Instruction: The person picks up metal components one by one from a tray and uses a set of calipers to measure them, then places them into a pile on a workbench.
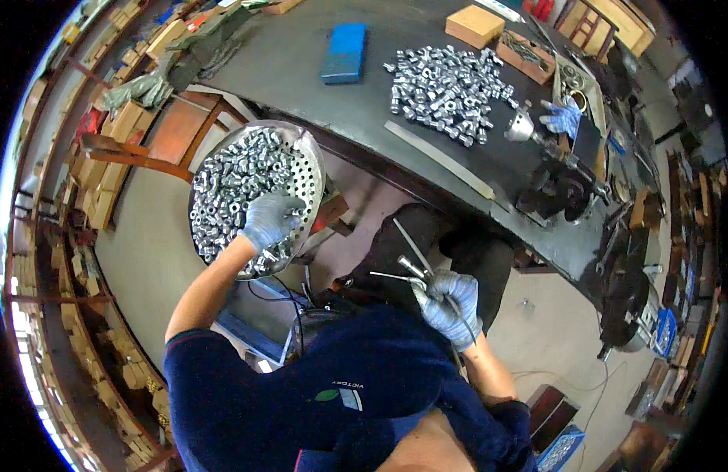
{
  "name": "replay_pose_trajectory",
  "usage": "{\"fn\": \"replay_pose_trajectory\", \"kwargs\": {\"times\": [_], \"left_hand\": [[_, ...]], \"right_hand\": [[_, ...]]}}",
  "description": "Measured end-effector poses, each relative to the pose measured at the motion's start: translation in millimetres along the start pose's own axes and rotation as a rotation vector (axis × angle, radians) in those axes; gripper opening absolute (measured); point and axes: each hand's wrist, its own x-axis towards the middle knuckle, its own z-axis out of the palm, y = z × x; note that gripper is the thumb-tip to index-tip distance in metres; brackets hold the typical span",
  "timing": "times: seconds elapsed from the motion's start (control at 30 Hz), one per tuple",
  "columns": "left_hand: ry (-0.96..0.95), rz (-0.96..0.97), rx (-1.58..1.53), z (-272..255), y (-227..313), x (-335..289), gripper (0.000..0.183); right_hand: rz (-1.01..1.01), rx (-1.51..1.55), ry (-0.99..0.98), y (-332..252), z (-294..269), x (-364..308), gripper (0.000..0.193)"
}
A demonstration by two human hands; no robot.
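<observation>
In the head view, the gloved left hand (271,222) is reaching, at nine o'clock, into a perforated metal bowl (305,179) centred near ten, touching the shiny metal fittings (237,177) heaped there — whether it is gripping one, I cannot tell. At four o'clock, the gloved right hand (449,307) is closing around slim metal rods (412,245) — their ends are pointing toward ten and eleven. Another pile of fittings (446,90) is lying on the dark workbench (285,51) at one o'clock.

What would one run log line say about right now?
left hand: at metal fittings in perforated bowl | right hand: holding thin rods | bench: another fittings pile, blue box
</observation>
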Motion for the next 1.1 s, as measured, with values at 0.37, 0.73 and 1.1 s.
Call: {"fn": "replay_pose_trajectory", "kwargs": {"times": [0.37,0.73,1.1], "left_hand": [[-0.239,0.175,-0.937,-26.4,119.4,-0.2,0.020],[-0.095,0.365,-0.548,-30.3,136.6,6.6,0.023],[-0.089,0.486,-0.467,-14.5,133.5,15.9,0.034]], "right_hand": [[-0.004,0.031,-0.004,-1.9,-0.5,11.1,0.036],[-0.021,-0.035,-0.026,3.6,5.1,22.6,0.036],[-0.013,-0.183,-0.038,4.5,4.1,21.7,0.037]]}}
